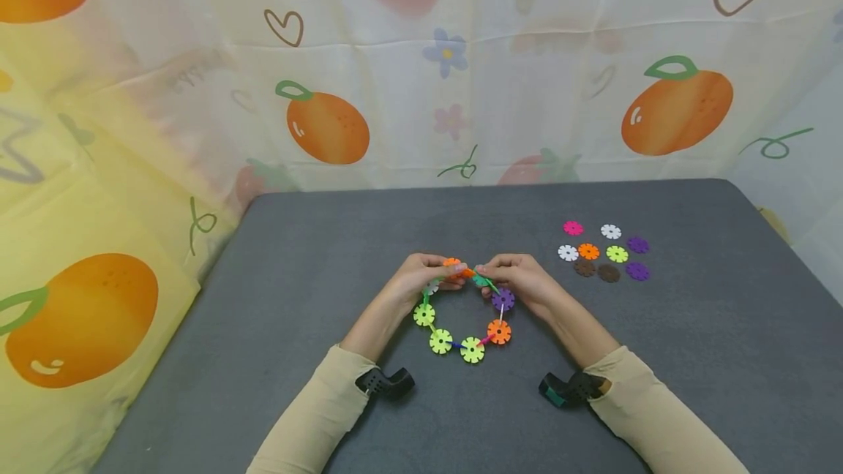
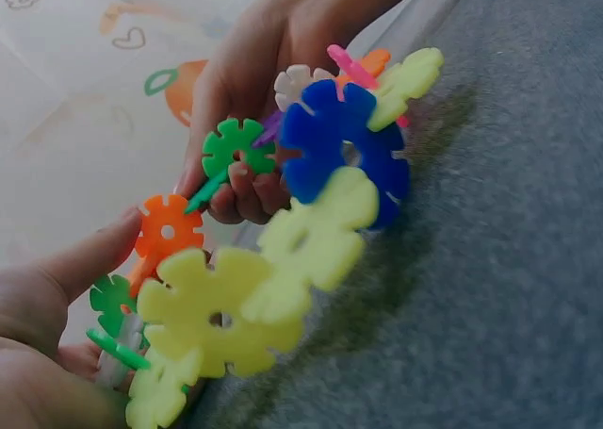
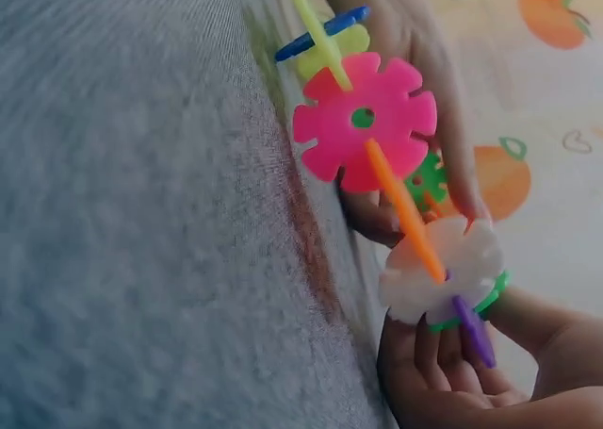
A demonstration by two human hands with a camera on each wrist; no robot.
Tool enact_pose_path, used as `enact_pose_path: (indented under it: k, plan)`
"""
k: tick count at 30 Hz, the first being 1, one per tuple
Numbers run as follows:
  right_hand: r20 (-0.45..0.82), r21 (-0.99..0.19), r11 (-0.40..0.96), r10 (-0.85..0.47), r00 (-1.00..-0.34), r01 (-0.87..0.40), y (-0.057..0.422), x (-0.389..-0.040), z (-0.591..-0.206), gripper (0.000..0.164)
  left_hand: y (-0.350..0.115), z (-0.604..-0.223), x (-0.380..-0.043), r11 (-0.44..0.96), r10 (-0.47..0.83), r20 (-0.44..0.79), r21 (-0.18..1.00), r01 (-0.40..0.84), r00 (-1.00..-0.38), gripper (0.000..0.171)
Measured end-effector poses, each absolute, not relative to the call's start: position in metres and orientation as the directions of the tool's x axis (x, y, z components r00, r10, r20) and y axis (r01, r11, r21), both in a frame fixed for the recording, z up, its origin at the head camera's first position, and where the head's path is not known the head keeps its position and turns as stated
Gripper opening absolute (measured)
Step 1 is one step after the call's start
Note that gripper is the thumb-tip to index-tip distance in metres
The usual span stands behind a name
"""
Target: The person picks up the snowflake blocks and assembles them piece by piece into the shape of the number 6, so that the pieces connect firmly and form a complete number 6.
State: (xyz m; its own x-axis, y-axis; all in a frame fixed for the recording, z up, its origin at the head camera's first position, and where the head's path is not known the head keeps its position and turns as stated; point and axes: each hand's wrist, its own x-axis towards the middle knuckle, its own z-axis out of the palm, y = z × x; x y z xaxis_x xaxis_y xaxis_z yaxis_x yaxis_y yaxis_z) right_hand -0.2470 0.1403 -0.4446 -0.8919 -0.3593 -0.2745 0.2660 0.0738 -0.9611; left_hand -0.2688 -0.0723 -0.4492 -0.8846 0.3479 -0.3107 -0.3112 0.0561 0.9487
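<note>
Notched plastic discs, slotted edge to edge, form a ring-shaped chain [image 1: 466, 352] of yellow-green, orange, purple, green and other pieces. At its far side my left hand [image 1: 419, 274] pinches an orange disc [image 2: 157, 214] between thumb and fingers. Opposite it, my right hand [image 1: 522, 278] grips a green disc [image 2: 223, 144], its thumb and fingertips close to the left hand's orange piece. The near part of the ring hangs toward me over the table. In the right wrist view, a white disc [image 3: 424, 283] and a pink disc [image 3: 330, 127] are linked by an orange one.
Loose discs lie on the grey table [image 1: 316, 254] to the right of my right hand, among them a pink disc [image 1: 568, 228], a purple disc [image 1: 632, 244] and a brown disc [image 1: 603, 273]. Behind the table hangs a fruit-patterned cloth [image 1: 395, 108].
</note>
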Motion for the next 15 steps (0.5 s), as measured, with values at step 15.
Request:
enact_pose_path:
  k: [15]
  plan:
    - [-0.258,-0.961,0.007,-0.382,-0.888,0.276,0.1435,-0.2497,-0.4435,0.029,-0.0702,-0.4478,-0.2666,-0.031,0.318,-0.309,0.941,-0.336,-0.896,0.024]
